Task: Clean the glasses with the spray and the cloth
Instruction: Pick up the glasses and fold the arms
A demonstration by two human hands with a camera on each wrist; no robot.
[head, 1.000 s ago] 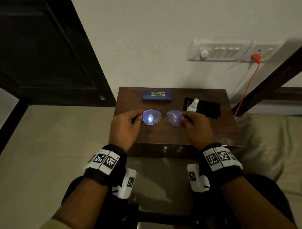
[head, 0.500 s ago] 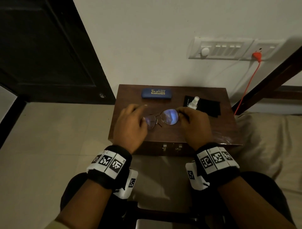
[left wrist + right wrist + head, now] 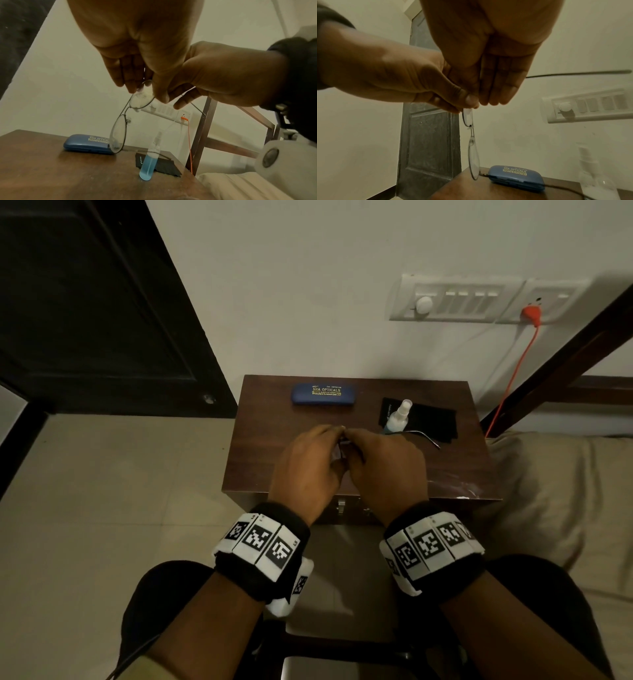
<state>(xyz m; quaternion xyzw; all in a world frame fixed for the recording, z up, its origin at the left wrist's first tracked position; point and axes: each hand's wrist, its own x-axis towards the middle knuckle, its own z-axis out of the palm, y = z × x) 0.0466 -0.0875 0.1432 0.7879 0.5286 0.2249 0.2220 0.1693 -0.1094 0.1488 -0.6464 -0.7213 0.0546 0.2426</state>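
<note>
Glasses [image 3: 130, 116] held in the air above the wooden table [image 3: 291, 440], hanging on edge with one lens above the other; upper lens pinched, lower lens hanging free. One temple arm extended to the right past the spray bottle [image 3: 399, 416]. Left hand [image 3: 308, 470]: thumb and fingers curled, clamped on the upper lens rim. Right hand [image 3: 387, 470]: pressed against the left, fingers closed over the same end of the frame, temple arm running out from under them. Both hands touching each other above the table's middle.

Spray bottle standing upright on the table's right rear, blue liquid in the lower part, resting on the near edge of the black cloth [image 3: 435, 422]. Cloth lying flat, untouched. Blue glasses case [image 3: 323, 394] closed, at the table's rear left, well apart from the hands. White switch panel [image 3: 455, 299] on the wall behind, orange plug [image 3: 531, 311] and cable beside it. Dark door [image 3: 85, 302] to the left.
</note>
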